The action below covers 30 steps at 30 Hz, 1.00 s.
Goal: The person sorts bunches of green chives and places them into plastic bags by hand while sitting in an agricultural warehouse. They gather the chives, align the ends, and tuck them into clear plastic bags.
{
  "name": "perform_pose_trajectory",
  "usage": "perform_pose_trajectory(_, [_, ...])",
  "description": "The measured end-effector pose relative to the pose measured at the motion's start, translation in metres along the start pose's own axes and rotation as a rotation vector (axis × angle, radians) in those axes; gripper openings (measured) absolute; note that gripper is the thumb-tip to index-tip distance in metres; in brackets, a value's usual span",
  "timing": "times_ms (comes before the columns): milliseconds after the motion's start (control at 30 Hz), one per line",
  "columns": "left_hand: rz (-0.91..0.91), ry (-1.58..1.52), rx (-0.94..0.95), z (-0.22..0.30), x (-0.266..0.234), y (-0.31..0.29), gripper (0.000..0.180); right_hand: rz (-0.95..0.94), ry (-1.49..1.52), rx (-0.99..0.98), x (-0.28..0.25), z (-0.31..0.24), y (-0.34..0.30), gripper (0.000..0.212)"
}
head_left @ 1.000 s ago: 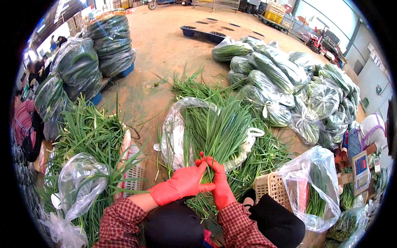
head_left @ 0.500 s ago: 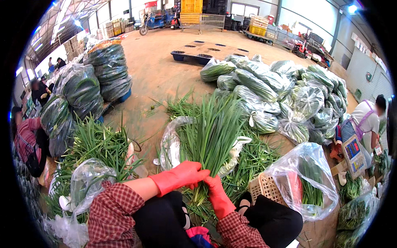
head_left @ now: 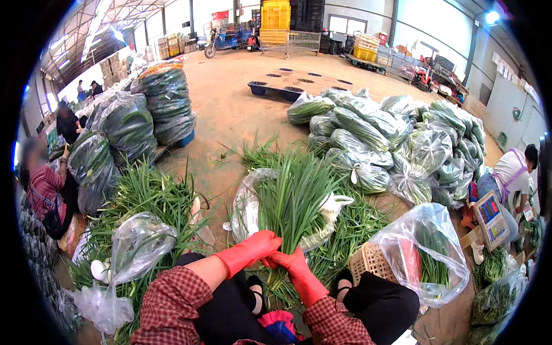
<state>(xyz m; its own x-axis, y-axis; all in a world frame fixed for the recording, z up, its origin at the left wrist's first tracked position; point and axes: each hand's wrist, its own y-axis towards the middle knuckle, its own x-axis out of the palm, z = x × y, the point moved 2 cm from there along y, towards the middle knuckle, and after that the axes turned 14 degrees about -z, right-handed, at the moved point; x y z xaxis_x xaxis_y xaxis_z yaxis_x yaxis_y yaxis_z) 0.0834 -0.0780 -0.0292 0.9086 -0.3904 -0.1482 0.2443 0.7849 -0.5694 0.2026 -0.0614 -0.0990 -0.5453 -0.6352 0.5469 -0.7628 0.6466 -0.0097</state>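
In front of my knees I hold a thick bunch of garlic chives, its leaves fanning away from me and its pale stem ends pointing back. My left hand, in a red rubber glove, is closed around the stems from the left. Against its fingers, my right hand, gloved alike, closes on the same stems from the right. The leaves lie over a clear plastic bag on a heap of loose chives. Some fingers are hidden among the stems.
Another chive heap lies left, with a crumpled clear bag on it. At right, a tan plastic basket adjoins an open bag holding chives. Bagged greens are piled beyond. Co-workers sit left and bend right.
Both hands have come slightly left and nearer to me, still on the stems. The bunch's leaf tips sit lower. My view has shifted a little, and the co-worker at left has raised a hand.
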Motion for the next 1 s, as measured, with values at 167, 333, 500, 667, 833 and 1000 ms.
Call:
perform_pose_trajectory(167, [-0.114,0.013,0.022,-0.008,-0.009,-0.008,0.039,0.199,-0.266,-0.091,-0.001,0.020,0.010,0.040])
perform_pose_trajectory(333, [0.096,0.542,0.060,0.007,-0.030,-0.025,0.046,0.147,-0.147,-0.026,0.008,0.005,0.009,0.044])
perform_pose_trajectory(500, [0.720,0.357,0.408,0.029,-0.052,-0.040,0.030,0.265,0.003,-0.028,-0.015,0.029,0.006,0.057])
perform_pose_trajectory(667, [0.634,0.364,0.635,0.049,-0.024,-0.040,0.033,0.452,-0.401,-0.151,-0.022,0.050,0.006,0.068])
perform_pose_trajectory(833, [0.514,0.451,0.325,0.046,-0.018,-0.020,0.048,0.567,-0.522,-0.189,-0.007,0.053,0.000,0.075])
perform_pose_trajectory(1000, [0.506,0.509,0.276,0.044,-0.016,-0.008,0.050,0.579,-0.595,-0.164,-0.001,0.048,-0.005,0.081])
